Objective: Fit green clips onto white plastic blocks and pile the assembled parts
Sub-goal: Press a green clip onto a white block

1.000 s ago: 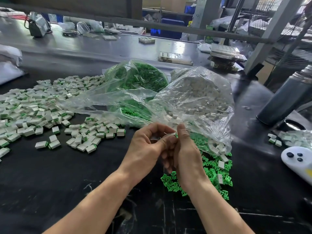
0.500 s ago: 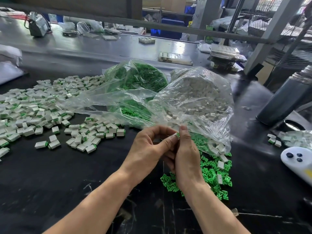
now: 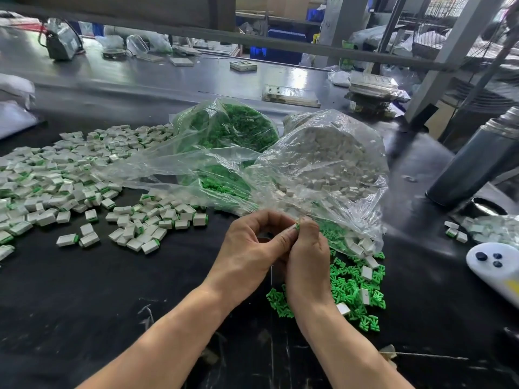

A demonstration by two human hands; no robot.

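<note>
The small white plastic block (image 3: 292, 227) with a green plastic clip (image 3: 297, 226) at its end sits pinched between both hands, just above the black table (image 3: 84, 299). Over the last second the hands have risen slightly and drawn closer; the left hand (image 3: 252, 248) now pinches the block between thumb and forefinger, and the right hand (image 3: 307, 256) has curled its fingers over the clip end. I judge the clip is being pressed home, so this piece is nearly ready for the pile of assembled white-and-green parts (image 3: 70, 181) at left. Loose green clips (image 3: 351, 290) lie beside the right wrist, under the mouth of a clear bag of white blocks (image 3: 331, 161); a clear bag of green clips (image 3: 233, 127) stands behind. Beyond are a dark cylindrical flask (image 3: 477, 161), a white controller (image 3: 497, 265) and workshop shelving.
</note>
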